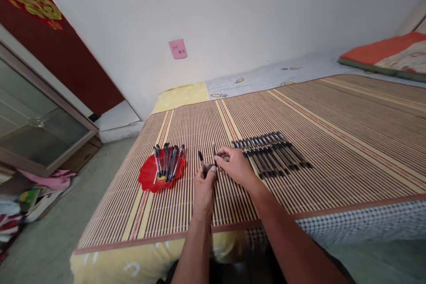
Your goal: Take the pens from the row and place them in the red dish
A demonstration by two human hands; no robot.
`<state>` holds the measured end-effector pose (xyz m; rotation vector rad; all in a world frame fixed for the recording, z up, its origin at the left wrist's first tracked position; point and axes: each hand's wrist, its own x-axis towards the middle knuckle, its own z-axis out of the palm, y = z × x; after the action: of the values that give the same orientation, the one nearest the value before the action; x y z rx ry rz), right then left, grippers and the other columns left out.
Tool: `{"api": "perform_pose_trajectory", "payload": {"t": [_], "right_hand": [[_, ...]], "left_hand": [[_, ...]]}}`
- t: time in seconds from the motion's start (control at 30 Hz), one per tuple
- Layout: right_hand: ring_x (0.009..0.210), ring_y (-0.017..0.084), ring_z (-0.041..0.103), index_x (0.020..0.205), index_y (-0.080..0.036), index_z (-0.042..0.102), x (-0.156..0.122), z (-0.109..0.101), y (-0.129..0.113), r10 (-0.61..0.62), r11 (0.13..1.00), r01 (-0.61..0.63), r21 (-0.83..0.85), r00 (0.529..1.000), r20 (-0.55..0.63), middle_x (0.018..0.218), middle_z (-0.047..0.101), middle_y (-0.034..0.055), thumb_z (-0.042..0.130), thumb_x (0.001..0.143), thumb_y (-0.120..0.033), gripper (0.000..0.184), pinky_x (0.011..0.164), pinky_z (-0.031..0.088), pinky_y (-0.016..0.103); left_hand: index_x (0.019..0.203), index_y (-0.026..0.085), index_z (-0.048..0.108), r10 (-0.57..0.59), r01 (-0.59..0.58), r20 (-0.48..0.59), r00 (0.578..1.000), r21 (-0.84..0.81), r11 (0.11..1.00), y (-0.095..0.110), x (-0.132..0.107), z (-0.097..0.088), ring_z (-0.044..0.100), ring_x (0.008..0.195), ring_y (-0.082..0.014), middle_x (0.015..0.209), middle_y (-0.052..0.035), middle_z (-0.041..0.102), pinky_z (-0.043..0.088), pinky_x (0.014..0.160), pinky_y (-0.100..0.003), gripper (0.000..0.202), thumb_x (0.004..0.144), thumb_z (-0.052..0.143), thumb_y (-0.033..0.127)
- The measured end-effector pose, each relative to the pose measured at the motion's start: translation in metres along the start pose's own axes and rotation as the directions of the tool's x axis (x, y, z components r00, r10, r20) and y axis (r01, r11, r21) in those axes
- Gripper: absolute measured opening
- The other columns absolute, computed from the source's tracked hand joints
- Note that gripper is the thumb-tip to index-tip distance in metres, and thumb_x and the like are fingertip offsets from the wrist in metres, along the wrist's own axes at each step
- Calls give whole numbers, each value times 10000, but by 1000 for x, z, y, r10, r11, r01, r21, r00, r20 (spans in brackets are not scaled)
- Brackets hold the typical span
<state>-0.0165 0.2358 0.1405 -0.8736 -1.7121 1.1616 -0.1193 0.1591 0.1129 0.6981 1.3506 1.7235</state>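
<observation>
My left hand (203,182) is closed around a black-ended pen piece (200,157), which sticks up past the fingers. Close beside it, my right hand (229,160) pinches a thin dark pen piece with a pale pointed tip (214,146). The fingers hide the lower ends of both pieces, and I cannot tell whether these touch. To the right of my hands, several capped black pens (273,153) lie side by side in a slanting row. On the left, a red scalloped plate (145,176) holds several loose pens (169,162) with clear barrels and black ends.
A striped bamboo mat (199,128) covers the bed, with its brown front edge near my forearms. Folded orange bedding (376,51) lies at the far right. A pink note (178,49) is on the wall. A glass-panelled cabinet door (36,115) stands at the left.
</observation>
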Motion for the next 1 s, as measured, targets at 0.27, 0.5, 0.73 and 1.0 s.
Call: {"api": "perform_pose_trajectory", "payload": {"t": [0.27,0.5,0.73,1.0], "right_hand": [[485,111,558,766,-198,571,0,-2,-4,42,991,-43,124,999,11,582,565,-47,610,794,-260,78,491,440,221],[546,110,586,791,-177,612,5,-18,-5,69,972,-70,224,998,14,679,625,-6,630,814,-416,241,500,452,217],[587,120,588,915,-179,695,8,-31,-6,104,920,-77,384,993,-50,649,632,-7,667,790,-414,268,536,462,226],[548,104,570,805,-185,656,7,-31,-8,106,920,-97,380,994,-3,605,620,-29,695,760,-368,192,525,448,214]], "left_hand": [[840,148,670,31,-33,46,998,58,998,4,-1,-2,601,740,-138,799,-14,675,460,739,-249,284,676,798,342],[771,164,642,101,-118,102,990,179,977,7,-4,-2,527,692,-130,723,11,593,420,675,-230,192,732,751,318],[759,174,641,73,-107,166,983,207,972,0,-4,-5,484,655,-119,688,28,548,385,648,-222,197,764,741,344],[772,171,635,63,-98,188,980,184,978,-3,-3,-6,488,665,-121,703,22,549,394,656,-225,203,760,746,341]]}}
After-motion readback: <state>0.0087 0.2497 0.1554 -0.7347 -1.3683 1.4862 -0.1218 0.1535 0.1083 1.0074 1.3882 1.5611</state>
